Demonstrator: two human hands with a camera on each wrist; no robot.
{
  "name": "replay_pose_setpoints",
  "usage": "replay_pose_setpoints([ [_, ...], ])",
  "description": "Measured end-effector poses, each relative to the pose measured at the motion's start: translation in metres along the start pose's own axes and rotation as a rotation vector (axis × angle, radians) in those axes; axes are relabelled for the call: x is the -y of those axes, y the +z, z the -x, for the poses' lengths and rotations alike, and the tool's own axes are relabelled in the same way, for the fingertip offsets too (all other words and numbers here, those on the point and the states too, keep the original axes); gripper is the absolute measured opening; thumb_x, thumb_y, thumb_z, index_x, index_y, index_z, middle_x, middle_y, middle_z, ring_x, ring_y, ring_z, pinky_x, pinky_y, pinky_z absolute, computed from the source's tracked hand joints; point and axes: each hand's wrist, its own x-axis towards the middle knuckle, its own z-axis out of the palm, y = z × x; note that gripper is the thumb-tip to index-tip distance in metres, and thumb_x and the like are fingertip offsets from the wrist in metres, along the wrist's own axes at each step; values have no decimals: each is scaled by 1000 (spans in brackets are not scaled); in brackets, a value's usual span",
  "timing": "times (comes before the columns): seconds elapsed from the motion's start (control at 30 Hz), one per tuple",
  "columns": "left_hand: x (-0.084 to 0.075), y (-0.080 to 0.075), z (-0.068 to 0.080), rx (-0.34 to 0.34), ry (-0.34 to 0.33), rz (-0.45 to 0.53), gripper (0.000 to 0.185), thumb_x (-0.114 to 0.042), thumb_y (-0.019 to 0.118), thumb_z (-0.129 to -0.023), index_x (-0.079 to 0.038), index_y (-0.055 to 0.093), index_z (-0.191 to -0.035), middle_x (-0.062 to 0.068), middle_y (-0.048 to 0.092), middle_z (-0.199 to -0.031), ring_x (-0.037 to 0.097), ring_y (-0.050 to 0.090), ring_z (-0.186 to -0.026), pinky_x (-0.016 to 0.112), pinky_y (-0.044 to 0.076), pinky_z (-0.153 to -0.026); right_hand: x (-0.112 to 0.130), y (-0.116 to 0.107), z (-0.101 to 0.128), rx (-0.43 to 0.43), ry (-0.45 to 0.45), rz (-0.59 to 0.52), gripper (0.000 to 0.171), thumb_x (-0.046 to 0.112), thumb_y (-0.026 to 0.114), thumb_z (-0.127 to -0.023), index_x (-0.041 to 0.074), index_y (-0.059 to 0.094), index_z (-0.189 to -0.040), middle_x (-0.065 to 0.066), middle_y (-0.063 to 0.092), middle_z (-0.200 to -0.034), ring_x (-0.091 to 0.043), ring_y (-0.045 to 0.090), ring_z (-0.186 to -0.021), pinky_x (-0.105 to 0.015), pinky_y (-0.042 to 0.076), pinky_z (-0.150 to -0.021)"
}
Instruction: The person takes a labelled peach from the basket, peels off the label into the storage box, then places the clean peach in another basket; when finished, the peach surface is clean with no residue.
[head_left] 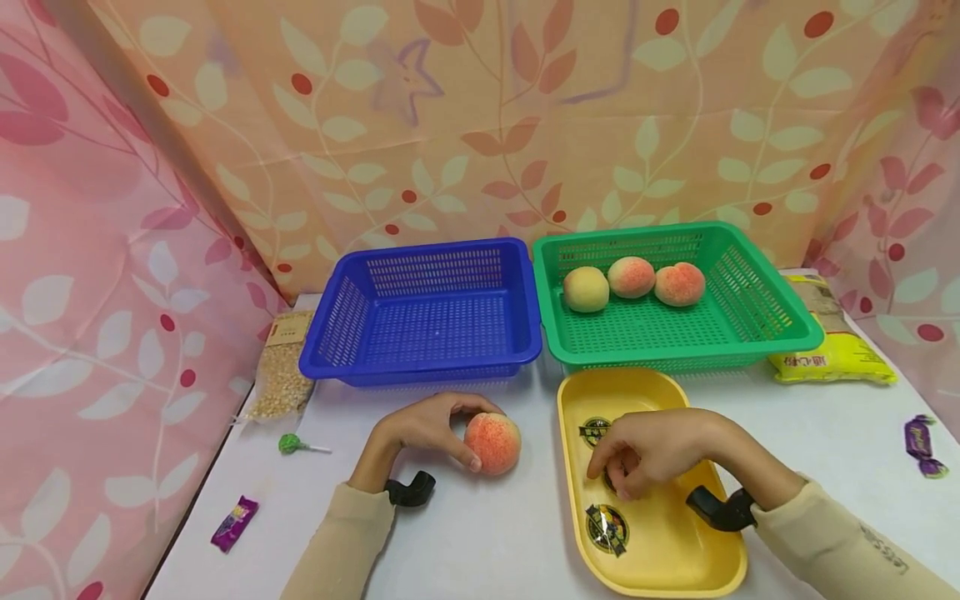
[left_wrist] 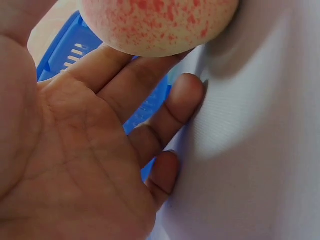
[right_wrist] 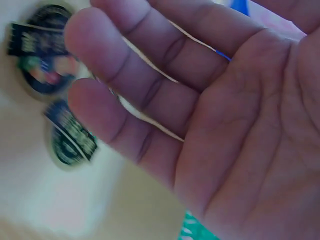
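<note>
A pink-and-yellow peach point(head_left: 492, 443) sits at the white table's middle, in front of the blue basket. My left hand point(head_left: 435, 429) holds it from the left, thumb at the near side and forefinger round the back; in the left wrist view the peach point(left_wrist: 160, 25) lies against the fingers while the other two are off it. Over the yellow tray point(head_left: 652, 567) hovers my right hand point(head_left: 660, 446), fingers loosely bent with nothing between them. Dark round stickers point(head_left: 606, 529) lie in the tray; the hand partly covers one. In the right wrist view its fingers point(right_wrist: 100, 45) are spread above stickers.
Behind stand a blue basket point(head_left: 420, 371) with nothing in it and a green basket point(head_left: 675, 354) holding three peaches point(head_left: 632, 277). At left lie a bag of grains point(head_left: 281, 379), a green lollipop point(head_left: 289, 443) and a purple packet point(head_left: 235, 523). Right: a yellow bag point(head_left: 836, 358), a purple candy point(head_left: 922, 446).
</note>
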Motion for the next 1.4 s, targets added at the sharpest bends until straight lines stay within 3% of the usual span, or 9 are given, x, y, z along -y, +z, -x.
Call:
replay_pose_setpoints([
  [0.13, -5, 0, 2, 15, 0, -18, 63, -27, 94, -66, -32, 69, -123, -14, 71, -121, 10, 61, -118, 33, 45, -108, -2, -11, 14, -101, -141, 5, 31, 10, 70, -93, 6, 69, -124, 5, 71, -90, -3, 65, -78, -22, 55, -71],
  [0.3, -20, -2, 7, 57, 33, -65, 63, -29, 93, -67, -31, 69, -125, -14, 71, -119, 11, 61, -111, 34, 46, -104, -9, -27, 41, -358, -243, 67, 28, 13, 68, -98, 15, 69, -126, 0, 73, -98, -11, 68, -87, -26, 57, -77],
  [0.6, -68, -11, 24, 96, 122, -214, 69, -32, 95, -66, -33, 67, -129, -17, 70, -117, 13, 58, -98, 42, 50, -92, -60, -53, 97, -1267, -66, 231, 36, 7, 72, -93, 13, 69, -128, 28, 68, -101, 4, 57, -93, -11, 40, -79],
  [0.73, -93, -21, 25, 82, 198, -234, 72, -32, 96, -65, -32, 67, -131, -16, 71, -119, 12, 61, -100, 38, 53, -91, -95, -63, 118, -1517, 62, 255, 50, 18, 73, -92, 10, 61, -141, 23, 67, -118, 1, 47, -110, -23, 33, -94],
  [0.83, -111, -31, 20, 50, 246, -226, 72, -29, 96, -65, -30, 67, -131, -14, 71, -120, 14, 62, -99, 36, 53, -88, -116, -67, 128, -1504, 234, 324, 68, 33, 69, -94, 9, 44, -153, -8, 57, -148, -28, 42, -131, -52, 25, -106],
  [0.93, -126, -43, 6, -19, 275, -220, 69, -27, 95, -67, -29, 68, -130, -13, 71, -119, 15, 61, -98, 40, 53, -86, -133, -69, 132, -1386, 356, 373, 83, 44, 61, -97, 6, 24, -161, -34, 30, -159, -61, 23, -136, -78, 13, -98],
  [1.03, -137, -52, -20, -114, 298, -241, 66, -29, 95, -67, -29, 69, -128, -14, 71, -115, 17, 60, -96, 43, 52, -84, -146, -67, 129, -1299, 408, 378, 88, 49, 55, -98, 5, 14, -162, -36, 21, -161, -65, 17, -138, -82, 11, -92],
  [1.2, -151, -60, -74, -233, 296, -275, 68, -34, 94, -69, -25, 67, -130, -9, 68, -110, 23, 62, -93, 38, 54, -81, -151, -62, 121, -1307, 391, 359, 87, 48, 52, -100, 2, 12, -162, -31, 14, -166, -63, 11, -147, -84, 9, -100],
  [1.4, -161, -63, -140, -249, 241, -319, 73, -33, 94, -70, -20, 63, -136, -4, 65, -124, 20, 64, -93, 28, 55, -82, -149, -62, 115, -1318, 363, 334, 87, 46, 53, -101, 2, 10, -162, -26, 7, -169, -57, 4, -152, -83, -2, -110],
])
